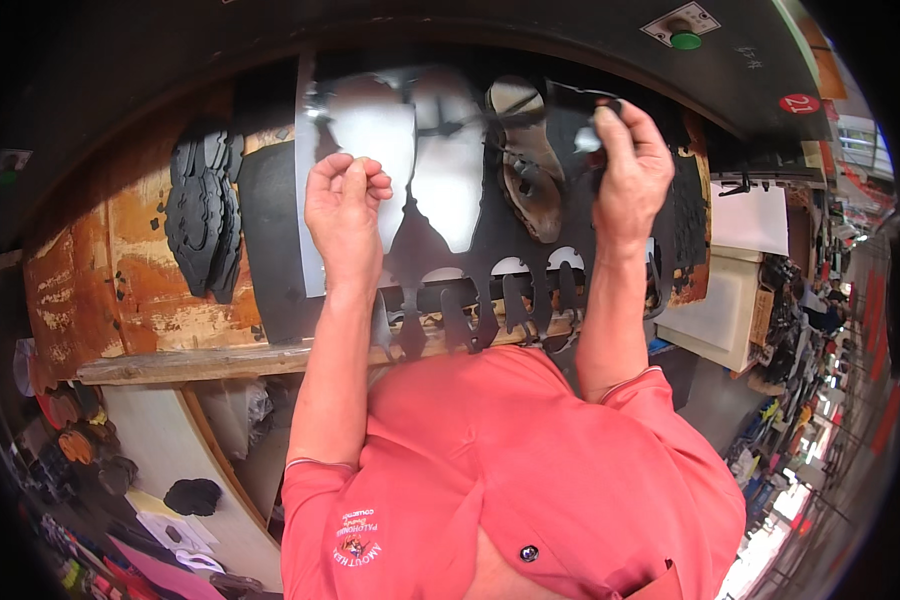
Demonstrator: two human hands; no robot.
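My left hand (pixel 353 195) is raised over the bench with fingers curled together; anything in the pinch is too small to make out. Farther right, my right hand (pixel 630 165) pinches something dark that is blurred and partly hidden by the fingers. Between the hands, a black sheet (pixel 420 240) with shaped cut-outs lies across a pale board (pixel 310 200), its scalloped edge reaching over the bench's front. Shiny white shapes (pixel 373 130) show beyond my left hand. A sole-shaped metal cutting die (pixel 530 185) is left of my right hand.
Black cut pieces (pixel 205 210) are stacked on the worn wooden bench (pixel 100 270) at left. A dark machine beam (pixel 420 35) with a green button (pixel 685 40) spans the far side. A pale cabinet (pixel 710 320) stands at right, and a black piece (pixel 192 497) lies lower left.
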